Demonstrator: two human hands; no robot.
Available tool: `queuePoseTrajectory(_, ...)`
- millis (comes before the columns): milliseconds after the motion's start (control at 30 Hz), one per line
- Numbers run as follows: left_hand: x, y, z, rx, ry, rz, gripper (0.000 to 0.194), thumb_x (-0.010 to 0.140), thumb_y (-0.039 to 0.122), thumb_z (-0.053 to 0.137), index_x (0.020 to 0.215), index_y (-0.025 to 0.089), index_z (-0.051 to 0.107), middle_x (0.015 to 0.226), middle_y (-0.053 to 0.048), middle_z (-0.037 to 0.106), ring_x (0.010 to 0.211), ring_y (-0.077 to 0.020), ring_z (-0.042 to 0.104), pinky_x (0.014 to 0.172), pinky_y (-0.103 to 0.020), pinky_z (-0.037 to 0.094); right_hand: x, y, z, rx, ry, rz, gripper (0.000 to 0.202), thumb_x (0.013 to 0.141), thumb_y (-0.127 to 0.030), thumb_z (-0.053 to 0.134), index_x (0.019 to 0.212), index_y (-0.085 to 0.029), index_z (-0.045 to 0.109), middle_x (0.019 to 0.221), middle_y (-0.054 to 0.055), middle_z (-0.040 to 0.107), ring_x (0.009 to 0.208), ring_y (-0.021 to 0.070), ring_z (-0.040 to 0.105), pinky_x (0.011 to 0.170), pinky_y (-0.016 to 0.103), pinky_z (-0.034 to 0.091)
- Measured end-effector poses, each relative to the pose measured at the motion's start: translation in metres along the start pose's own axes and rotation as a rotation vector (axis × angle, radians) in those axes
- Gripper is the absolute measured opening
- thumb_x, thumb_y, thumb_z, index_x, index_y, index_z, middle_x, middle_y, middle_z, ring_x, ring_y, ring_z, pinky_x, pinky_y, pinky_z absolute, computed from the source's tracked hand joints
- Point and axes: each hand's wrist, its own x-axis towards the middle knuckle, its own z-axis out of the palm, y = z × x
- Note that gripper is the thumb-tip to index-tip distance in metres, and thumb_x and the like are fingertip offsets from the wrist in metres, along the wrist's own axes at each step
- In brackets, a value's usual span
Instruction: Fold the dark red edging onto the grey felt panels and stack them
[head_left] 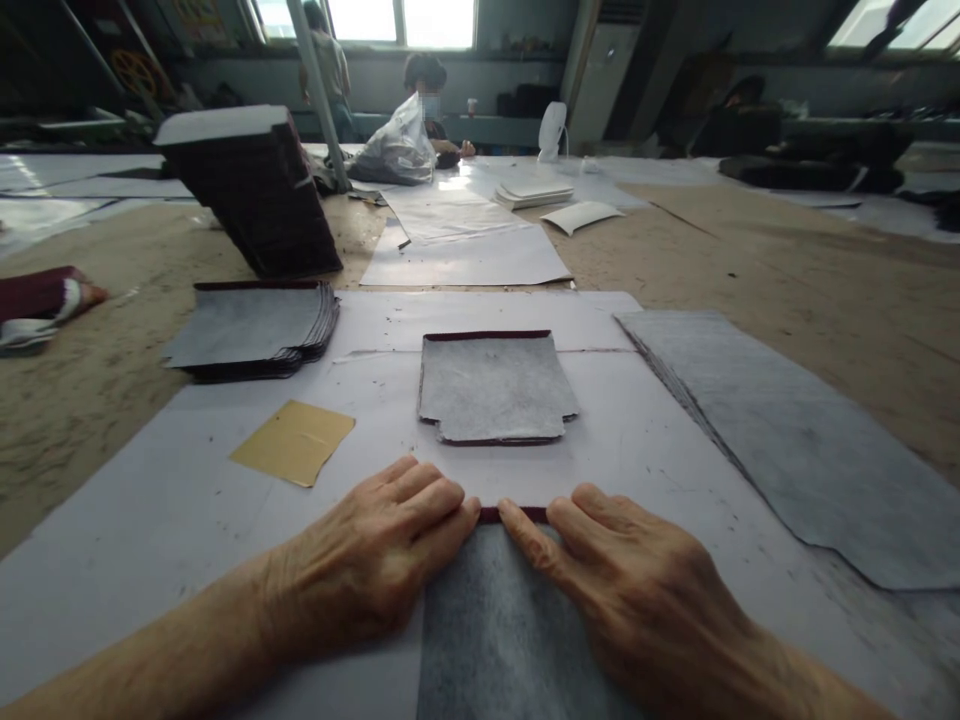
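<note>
A grey-backed piece of fabric (499,620) with a dark red folded edge (489,515) lies close in front of me. My left hand (394,550) has its fingers curled and pressed together at the left end of that fold. At the fold's right end, my right hand (645,580) presses down, one digit stretched along the edge and the other fingers bent. Both hands are closed on the piece, covering parts of its edge and sides. Just beyond them rests a small stack of grey pieces (491,385) with notched lower corners and a dark red top edge.
A pile of similar pieces (251,325) and a tan square (294,442) lie left. Long grey sheets (795,430) lie right. A tall leaning dark stack (259,200) stands behind, near a plastic bag (401,145). People are at the far side.
</note>
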Motion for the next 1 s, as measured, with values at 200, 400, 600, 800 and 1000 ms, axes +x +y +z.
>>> queuePoseTrajectory(200, 0.0, 0.004, 0.004, 0.013, -0.012, 0.03, 0.026, 0.085, 0.006, 0.036, 0.106, 0.003, 0.05, 0.081, -0.009, 0.053, 0.072, -0.018, 0.045, 0.063, -0.035, 0.042, 0.016, -0.003, -0.007, -0.032, -0.051, -0.019, 0.037, 0.084, -0.006, 0.031, 0.102, -0.015, 0.061, 0.074, 0.007, 0.059, 0.066, 0.02, 0.053, 0.055, 0.032, 0.046)
queuePoseTrajectory(400, 0.0, -0.001, 0.003, -0.062, -0.028, -0.072, 0.025, 0.08, 0.005, 0.036, 0.095, 0.01, 0.055, 0.078, -0.007, 0.052, 0.071, -0.0173, 0.046, 0.064, -0.033, 0.041, 0.028, -0.003, 0.014, 0.262, 0.124, -0.051, 0.029, 0.084, -0.004, 0.033, 0.083, -0.006, 0.062, 0.072, 0.01, 0.057, 0.068, 0.0189, 0.049, 0.059, 0.033, 0.048)
queuePoseTrajectory(600, -0.013, 0.01, -0.001, -0.125, 0.145, -0.123, 0.034, 0.075, 0.005, 0.039, 0.105, 0.01, 0.055, 0.087, -0.009, 0.057, 0.074, -0.0173, 0.051, 0.065, -0.035, 0.042, 0.021, 0.001, 0.026, 0.374, 0.098, -0.083, 0.032, 0.083, -0.002, 0.033, 0.105, 0.0, 0.057, 0.081, 0.013, 0.056, 0.076, 0.02, 0.048, 0.065, 0.035, 0.05)
queuePoseTrajectory(800, -0.025, 0.043, 0.014, 0.095, 0.249, -0.114, 0.023, 0.083, 0.008, 0.038, 0.091, 0.006, 0.06, 0.077, -0.011, 0.062, 0.07, -0.0185, 0.055, 0.058, -0.032, 0.045, 0.024, 0.004, 0.023, 0.316, -0.001, -0.096, 0.042, 0.078, -0.001, 0.032, 0.116, -0.004, 0.052, 0.086, 0.012, 0.052, 0.08, 0.0212, 0.046, 0.064, 0.036, 0.052)
queuePoseTrajectory(1000, -0.024, 0.046, 0.003, 0.081, 0.13, -0.162, 0.023, 0.084, 0.009, 0.04, 0.096, 0.006, 0.059, 0.077, -0.011, 0.063, 0.072, -0.0196, 0.057, 0.061, -0.034, 0.05, 0.029, 0.003, 0.017, 0.239, -0.096, -0.113, 0.051, 0.073, -0.001, 0.033, 0.121, -0.009, 0.048, 0.087, 0.011, 0.051, 0.08, 0.0212, 0.048, 0.062, 0.035, 0.053)
